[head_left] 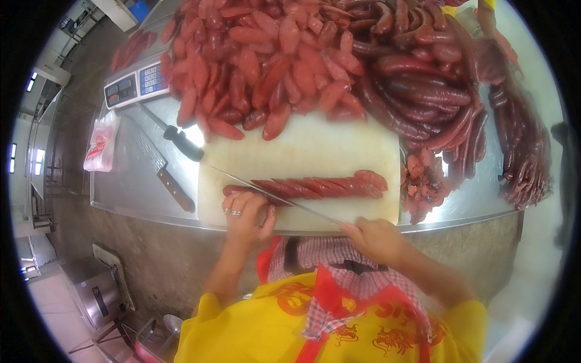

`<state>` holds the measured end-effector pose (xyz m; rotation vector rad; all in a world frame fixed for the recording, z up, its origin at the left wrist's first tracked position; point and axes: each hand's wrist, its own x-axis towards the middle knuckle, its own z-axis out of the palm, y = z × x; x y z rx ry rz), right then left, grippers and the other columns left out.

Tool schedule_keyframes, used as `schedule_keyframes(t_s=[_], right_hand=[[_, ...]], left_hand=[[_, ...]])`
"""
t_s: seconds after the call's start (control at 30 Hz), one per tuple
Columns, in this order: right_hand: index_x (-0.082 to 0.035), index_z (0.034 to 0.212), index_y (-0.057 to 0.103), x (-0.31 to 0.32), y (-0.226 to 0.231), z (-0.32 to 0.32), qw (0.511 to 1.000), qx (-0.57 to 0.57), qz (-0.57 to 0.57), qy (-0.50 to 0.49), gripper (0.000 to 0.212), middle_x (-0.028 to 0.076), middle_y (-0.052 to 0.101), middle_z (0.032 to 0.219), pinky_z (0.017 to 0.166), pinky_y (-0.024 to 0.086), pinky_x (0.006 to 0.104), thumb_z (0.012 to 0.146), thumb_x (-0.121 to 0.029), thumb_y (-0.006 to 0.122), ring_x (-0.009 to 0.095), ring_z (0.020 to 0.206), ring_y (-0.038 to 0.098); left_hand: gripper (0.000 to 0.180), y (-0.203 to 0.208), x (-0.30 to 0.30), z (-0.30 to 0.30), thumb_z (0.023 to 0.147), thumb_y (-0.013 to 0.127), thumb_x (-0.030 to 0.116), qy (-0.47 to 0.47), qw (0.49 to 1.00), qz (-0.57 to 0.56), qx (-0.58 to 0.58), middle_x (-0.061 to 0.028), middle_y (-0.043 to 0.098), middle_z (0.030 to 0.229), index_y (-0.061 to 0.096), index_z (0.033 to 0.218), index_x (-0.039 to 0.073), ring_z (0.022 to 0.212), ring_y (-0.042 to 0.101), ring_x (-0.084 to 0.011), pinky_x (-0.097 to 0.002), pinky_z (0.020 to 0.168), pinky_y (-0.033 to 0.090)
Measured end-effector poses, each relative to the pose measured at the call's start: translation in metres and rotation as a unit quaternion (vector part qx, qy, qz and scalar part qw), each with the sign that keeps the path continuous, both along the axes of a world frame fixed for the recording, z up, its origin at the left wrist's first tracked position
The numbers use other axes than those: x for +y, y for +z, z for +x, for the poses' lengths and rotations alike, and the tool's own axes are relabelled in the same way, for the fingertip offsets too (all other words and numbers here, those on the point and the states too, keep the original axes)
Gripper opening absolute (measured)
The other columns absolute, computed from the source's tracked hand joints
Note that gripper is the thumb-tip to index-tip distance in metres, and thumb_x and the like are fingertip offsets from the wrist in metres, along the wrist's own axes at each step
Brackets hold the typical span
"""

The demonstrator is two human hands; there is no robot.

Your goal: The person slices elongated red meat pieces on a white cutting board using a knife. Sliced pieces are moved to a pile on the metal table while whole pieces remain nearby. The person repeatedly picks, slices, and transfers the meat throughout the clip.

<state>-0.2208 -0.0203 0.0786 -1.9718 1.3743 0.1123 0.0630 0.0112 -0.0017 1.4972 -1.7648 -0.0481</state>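
A dark red sausage [321,187] lies across the white cutting board [290,148], cut into slanted slices along most of its length. At its left end, the fingers of my left hand [245,216] are curled and press on the uncut part. My right hand [372,239] is closed around the handle end of a long thin knife [287,201]. Its blade slants up and leftward over the sausage, passing close to my left fingertips. The handle itself is mostly hidden by my fingers.
A heap of sausage slices [260,54] covers the board's far side. Whole sausages [417,91] and scraps [423,181] lie at the right, beside darker bunches [514,139]. To the left are a wooden-handled knife [172,184], a black-handled tool [181,142], a scale [136,85] and a plastic bag [101,144].
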Motion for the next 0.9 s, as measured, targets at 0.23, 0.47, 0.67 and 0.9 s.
schedule_keyframes(t_s=[0.23, 0.47, 0.67, 0.9], right_hand=[[0.000, 0.080, 0.062, 0.030, 0.050, -0.052, 0.997, 0.060, 0.030, 0.038, 0.053, 0.024, 0.063, 0.067, 0.058, 0.051, 0.0509, 0.097, -0.048, 0.050, 0.044, 0.065, 0.064], [0.002, 0.080, 0.065, -0.006, -0.041, 0.032, 0.995, -0.015, -0.033, 0.094, 0.057, 0.025, 0.064, 0.071, 0.061, 0.053, 0.0495, 0.099, -0.048, 0.045, 0.044, 0.067, 0.064], [0.001, 0.080, 0.062, 0.013, 0.026, -0.008, 0.999, -0.011, -0.011, 0.030, 0.057, 0.024, 0.064, 0.071, 0.062, 0.052, 0.0509, 0.098, -0.050, 0.045, 0.044, 0.067, 0.064], [0.000, 0.080, 0.061, 0.034, 0.045, -0.025, 0.997, 0.074, 0.036, -0.001, 0.055, 0.026, 0.062, 0.069, 0.061, 0.051, 0.0529, 0.098, -0.051, 0.046, 0.046, 0.066, 0.063]], left_hand=[[0.032, -0.002, 0.003, 0.004, 0.064, 0.077, 0.012, 0.006, 1.000, 0.025, 0.007, -0.0083, 0.058, 0.101, 0.062, 0.093, 0.010, 0.101, 0.051, -0.0310, -0.0426, 0.091, 0.039], [0.028, 0.002, 0.005, 0.003, 0.064, 0.074, 0.003, 0.009, 1.000, -0.006, 0.003, -0.0086, 0.059, 0.095, 0.063, 0.089, 0.008, 0.091, 0.054, -0.0300, -0.0402, 0.086, 0.042], [0.029, 0.002, 0.006, 0.010, 0.065, 0.071, 0.002, 0.052, 0.998, -0.020, -0.003, -0.0117, 0.059, 0.098, 0.062, 0.093, 0.005, 0.093, 0.054, -0.0324, -0.0415, 0.086, 0.043], [0.033, 0.000, 0.005, 0.014, 0.065, 0.072, 0.004, 0.035, 0.999, -0.001, 0.008, -0.0122, 0.057, 0.100, 0.061, 0.096, 0.006, 0.096, 0.053, -0.0330, -0.0429, 0.088, 0.042]])
